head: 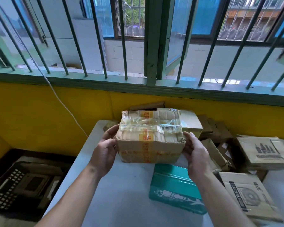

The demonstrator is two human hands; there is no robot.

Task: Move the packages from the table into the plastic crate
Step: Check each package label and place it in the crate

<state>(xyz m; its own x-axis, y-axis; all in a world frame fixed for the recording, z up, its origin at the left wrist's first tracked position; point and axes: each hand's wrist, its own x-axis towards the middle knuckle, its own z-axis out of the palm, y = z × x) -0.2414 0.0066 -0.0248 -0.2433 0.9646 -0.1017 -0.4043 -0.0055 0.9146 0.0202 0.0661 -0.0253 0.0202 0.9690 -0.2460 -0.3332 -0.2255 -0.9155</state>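
A person is holding a taped cardboard package (150,136) at centre, over the white worktop (121,194). The left hand (105,153) is cupping its 9 o'clock side and the right hand (195,154) its 3 o'clock side, fingers (111,131) curling round the edges. A black plastic crate (2,195) is sitting on the floor at 8 o'clock. A teal box (174,185) and more packages (261,151) are lying at 4 o'clock.

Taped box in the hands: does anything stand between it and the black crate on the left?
Nothing visible does. The left hand and right hand hold the taped box above the table; toward the crate lies only bare tabletop, then the table's left edge. The crate already holds some packages.
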